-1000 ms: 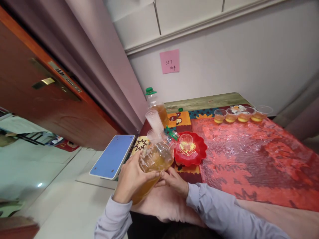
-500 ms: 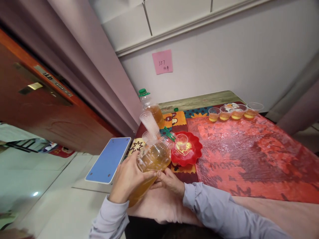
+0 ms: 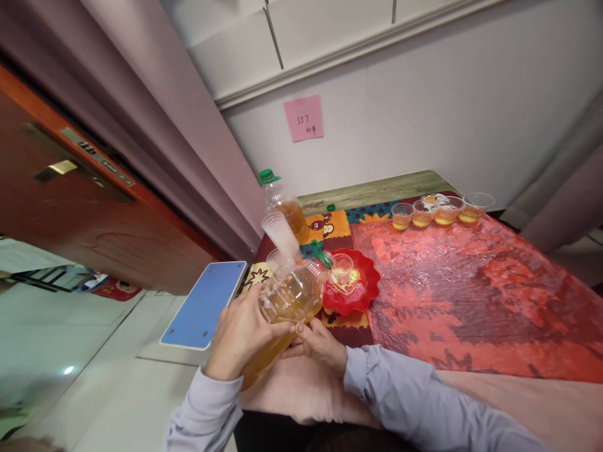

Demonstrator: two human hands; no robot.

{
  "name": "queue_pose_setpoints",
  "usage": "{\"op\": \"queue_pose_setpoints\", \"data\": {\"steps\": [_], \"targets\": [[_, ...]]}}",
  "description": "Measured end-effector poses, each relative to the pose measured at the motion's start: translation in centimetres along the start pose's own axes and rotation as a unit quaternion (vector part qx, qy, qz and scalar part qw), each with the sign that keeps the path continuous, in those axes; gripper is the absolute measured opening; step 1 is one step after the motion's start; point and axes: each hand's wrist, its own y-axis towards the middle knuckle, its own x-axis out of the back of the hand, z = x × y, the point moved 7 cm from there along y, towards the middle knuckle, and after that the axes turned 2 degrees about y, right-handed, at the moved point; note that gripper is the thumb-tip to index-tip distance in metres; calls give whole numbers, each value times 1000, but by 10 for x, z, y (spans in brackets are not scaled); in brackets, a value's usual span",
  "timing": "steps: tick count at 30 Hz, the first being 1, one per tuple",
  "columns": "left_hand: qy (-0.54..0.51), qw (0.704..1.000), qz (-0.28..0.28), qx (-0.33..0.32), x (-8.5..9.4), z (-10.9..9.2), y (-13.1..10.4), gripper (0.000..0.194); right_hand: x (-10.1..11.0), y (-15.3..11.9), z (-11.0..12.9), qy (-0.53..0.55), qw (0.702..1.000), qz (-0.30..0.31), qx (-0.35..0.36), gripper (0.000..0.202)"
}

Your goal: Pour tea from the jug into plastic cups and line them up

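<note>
Both my hands hold a large clear plastic bottle point(image 3: 289, 295) of amber liquid, tilted with its neck toward a cup. My left hand point(image 3: 240, 333) wraps round its left side. My right hand point(image 3: 320, 344) grips it from the right, lower down. A green handle point(image 3: 321, 253) sits at the bottle's neck. Close to its mouth, a clear plastic cup point(image 3: 342, 269) stands on a red scalloped plate point(image 3: 362, 294). Whether liquid is flowing into the cup is hard to make out. Behind the bottle leans a stack of clear cups point(image 3: 281, 233).
A second bottle point(image 3: 291, 216) with a green cap stands at the back left. Several cups point(image 3: 445, 213) with a little yellow liquid line the back right of the red tablecloth point(image 3: 461, 282). A loose green cap point(image 3: 330, 207) lies near the wall. A blue stool point(image 3: 207, 304) is at the left.
The whole view has shifted slightly. Both hands keep their hold on the tilted bottle, with its mouth still near the cup on the red plate.
</note>
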Motion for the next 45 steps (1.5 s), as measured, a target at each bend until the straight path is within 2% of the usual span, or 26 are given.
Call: {"op": "queue_pose_setpoints", "data": {"steps": [11, 28, 45], "targets": [[10, 1000, 1, -14, 1, -2, 1, 82, -1, 0, 1, 7, 1000, 2, 5, 73], [44, 999, 15, -14, 6, -14, 4, 62, 2, 1, -1, 19, 1000, 1, -1, 79], [33, 999, 15, -11, 6, -15, 8, 72, 0, 1, 4, 10, 1000, 1, 5, 78]]}}
